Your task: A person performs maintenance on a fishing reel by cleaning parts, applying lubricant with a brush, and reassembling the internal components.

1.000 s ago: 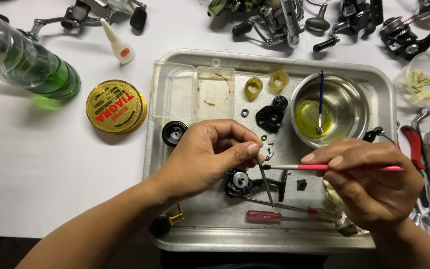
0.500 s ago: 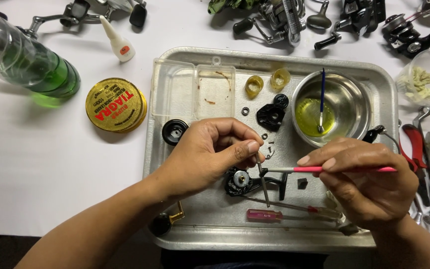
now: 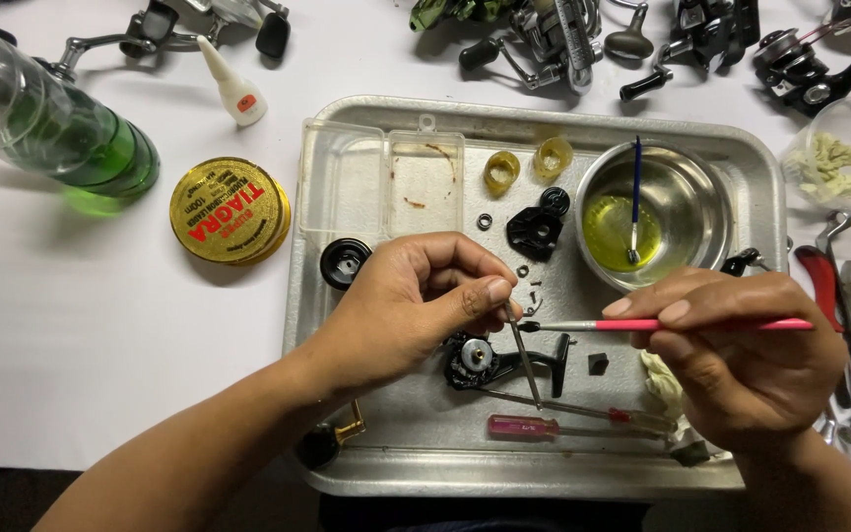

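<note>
Near the front edge of the dented metal tray (image 3: 347, 473), the left hand (image 3: 416, 305) pinches a thin metal shaft (image 3: 524, 360). The right hand (image 3: 741, 360) grips a slim pink brush (image 3: 662, 324), tip touching it. Beyond, a steel bowl (image 3: 687, 197) holds yellow oil.

Left hand (image 3: 416, 305) pinch grip, fingers curled; right hand (image 3: 741, 355) pinch grip, palm down.

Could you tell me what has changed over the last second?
Very little. The right hand shifted slightly right with its pink brush, tip still meeting the thin metal rod pinched by the left hand. Both grips held, and the parts on the metal tray stayed put.
</note>
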